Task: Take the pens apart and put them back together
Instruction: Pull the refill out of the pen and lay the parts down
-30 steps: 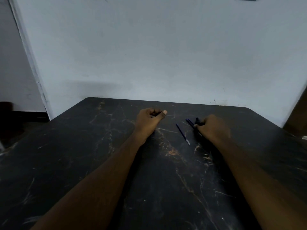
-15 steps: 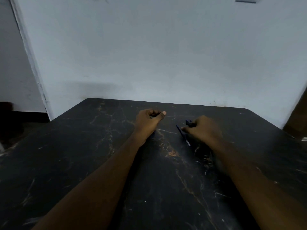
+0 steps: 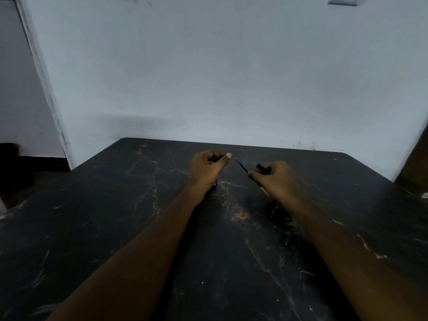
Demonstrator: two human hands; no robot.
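Note:
My right hand [image 3: 275, 179] pinches a thin blue ink refill [image 3: 241, 165], lifted off the dark table [image 3: 231, 239] and slanting up to the left; its pale end shows below the hand. A dark pen part [image 3: 260, 168] sticks out between the same hand's fingers. My left hand [image 3: 206, 169] is curled into a fist just left of the refill's tip, with a small blue pen part [image 3: 215, 184] showing under its heel. What lies inside the fist is hidden.
The table's far edge runs along a white wall [image 3: 231, 89] just behind the hands. To the left is a door frame [image 3: 46, 89], and a brown object [image 3: 414, 163] stands at the right edge.
My right hand moved left to the refill lying on the table, picked it up, and now holds it raised toward my left hand. The left hand stayed put.

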